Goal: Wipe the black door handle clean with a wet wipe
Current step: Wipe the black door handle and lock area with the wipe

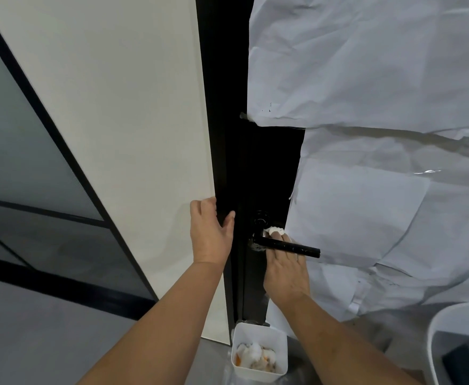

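The black door handle (297,247) is a straight lever sticking out to the right from a round rosette on the black door (266,168). My right hand (286,269) reaches up from below and behind the lever, its fingers pressing a white wet wipe (275,231) against the neck of the handle, close to the rosette. A bit of wipe also shows under the lever's left end. My left hand (209,232) grips the door's left edge at handle height, thumb on the black face.
Crumpled white paper (380,107) covers most of the door to the right of the handle. A white wall panel (122,120) stands left of the door. On the floor below sits a white bin (258,354) holding used wipes. A white curved object (449,329) is at bottom right.
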A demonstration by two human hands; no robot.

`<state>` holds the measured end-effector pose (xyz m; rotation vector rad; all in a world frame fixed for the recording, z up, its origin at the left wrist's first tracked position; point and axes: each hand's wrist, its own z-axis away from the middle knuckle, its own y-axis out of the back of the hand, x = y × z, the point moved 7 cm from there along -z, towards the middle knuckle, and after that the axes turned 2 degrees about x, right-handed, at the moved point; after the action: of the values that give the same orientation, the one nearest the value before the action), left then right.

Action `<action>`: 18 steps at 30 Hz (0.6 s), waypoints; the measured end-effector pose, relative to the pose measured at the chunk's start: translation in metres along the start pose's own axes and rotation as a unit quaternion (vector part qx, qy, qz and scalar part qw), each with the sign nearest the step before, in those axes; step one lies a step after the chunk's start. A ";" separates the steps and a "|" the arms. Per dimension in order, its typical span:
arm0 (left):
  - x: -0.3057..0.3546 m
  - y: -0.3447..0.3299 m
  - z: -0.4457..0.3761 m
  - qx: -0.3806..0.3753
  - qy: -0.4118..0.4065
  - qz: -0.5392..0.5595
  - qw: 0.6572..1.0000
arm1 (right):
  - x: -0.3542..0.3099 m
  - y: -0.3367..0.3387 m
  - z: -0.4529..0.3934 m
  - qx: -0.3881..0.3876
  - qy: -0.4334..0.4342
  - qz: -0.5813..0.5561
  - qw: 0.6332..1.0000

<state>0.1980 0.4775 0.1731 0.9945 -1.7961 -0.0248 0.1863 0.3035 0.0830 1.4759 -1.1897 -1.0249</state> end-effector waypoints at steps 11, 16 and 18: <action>0.002 0.000 0.002 0.003 0.004 -0.002 1.000 | 0.001 0.021 0.029 0.098 0.090 -0.127 0.983; 0.004 0.001 0.004 0.005 0.006 0.002 1.000 | -0.015 0.068 0.037 0.212 0.134 -0.143 0.958; 0.006 0.001 0.004 0.006 0.010 0.006 1.000 | -0.014 0.089 0.032 0.245 0.111 -0.142 0.953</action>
<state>0.1931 0.4731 0.1761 0.9889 -1.7867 0.0041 0.1361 0.3051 0.1648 2.1418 -1.1362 -0.7454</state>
